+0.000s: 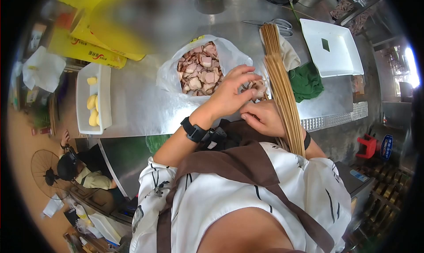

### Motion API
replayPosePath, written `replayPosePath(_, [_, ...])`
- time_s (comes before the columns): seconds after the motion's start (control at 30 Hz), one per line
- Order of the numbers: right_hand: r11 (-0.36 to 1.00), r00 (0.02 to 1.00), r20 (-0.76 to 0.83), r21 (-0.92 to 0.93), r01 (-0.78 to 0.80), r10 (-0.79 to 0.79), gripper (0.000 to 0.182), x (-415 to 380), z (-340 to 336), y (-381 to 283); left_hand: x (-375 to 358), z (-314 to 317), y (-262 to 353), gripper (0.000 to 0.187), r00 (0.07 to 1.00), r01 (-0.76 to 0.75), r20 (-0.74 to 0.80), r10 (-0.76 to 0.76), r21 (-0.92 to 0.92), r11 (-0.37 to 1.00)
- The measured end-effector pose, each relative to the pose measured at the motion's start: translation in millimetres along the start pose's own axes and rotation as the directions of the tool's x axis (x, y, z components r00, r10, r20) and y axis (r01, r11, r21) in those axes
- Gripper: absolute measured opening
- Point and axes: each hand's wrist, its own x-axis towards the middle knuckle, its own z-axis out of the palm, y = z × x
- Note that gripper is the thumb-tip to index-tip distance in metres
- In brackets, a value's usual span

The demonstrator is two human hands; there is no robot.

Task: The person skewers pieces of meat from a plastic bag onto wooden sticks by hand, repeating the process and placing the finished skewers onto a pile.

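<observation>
A clear plastic bag [170,78] of sliced meat [204,72] lies open on the metal table. Just right of it, my left hand [234,88] has its fingers curled and apart over a few pieces of meat; whether it touches a piece is unclear. My right hand [265,117] is closed right below, thumb against the bent fingers, and what it may hold is hidden. A long bundle of thin wooden sticks [282,94] lies across the right wrist side, its lower end near the forearm. More sticks [269,37] lie above on a pale cloth [288,50].
Scissors [282,27], a green cloth [305,81] and a white tray [333,47] are at the right. A white bin [106,100] with yellow pieces stands left. Yellow bags [84,47] are at the upper left. Another person [84,169] is at the lower left beside a fan [46,175].
</observation>
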Motion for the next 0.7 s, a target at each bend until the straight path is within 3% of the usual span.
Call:
replayPosePath(0.03, [0.999,1.0,-0.004,-0.04,-0.008,0.008,0.006,-0.3,3.4,3.8,1.9,-0.5,3.0,0.03,0.994,-0.032,-0.107,0.028,-0.04,0.999])
replayPosePath(0.07, [1.0,1.0,0.011,-0.021,-0.008,0.008,0.007,0.2,4.7,5.9,2.9,0.2,7.5,0.032,0.989,0.064,-0.121,-0.089,-0.203,0.977])
replayPosePath(0.1, [1.0,1.0,0.012,-0.018,-0.006,0.006,0.007,1.3,3.9,5.6,6.3,-1.5,14.8,0.032,0.988,0.066,-0.122,-0.092,-0.202,0.977])
replayPosePath(0.13, [0.999,1.0,0.02,-0.041,0.002,-0.002,0.007,2.2,2.7,4.6,9.6,-2.9,20.2,0.031,0.976,0.174,-0.027,-0.215,-0.496,0.851])
replayPosePath(0.17, [0.998,1.0,0.029,-0.064,0.011,-0.009,0.008,2.7,2.4,4.1,11.6,-2.9,23.5,0.03,0.949,0.274,0.099,-0.299,-0.729,0.628])
replayPosePath(0.27, [0.997,0.999,0.047,-0.071,-0.008,0.011,0.01,4.0,4.3,5.2,15.9,2.2,28.1,0.025,0.929,0.267,0.066,-0.364,-0.801,0.536])
replayPosePath(0.7, [0.999,0.996,0.076,-0.033,-0.037,0.039,0.014,6.0,8.2,8.1,19.2,3.2,30.6,0.01,0.885,0.294,0.02,-0.464,-0.797,0.527])
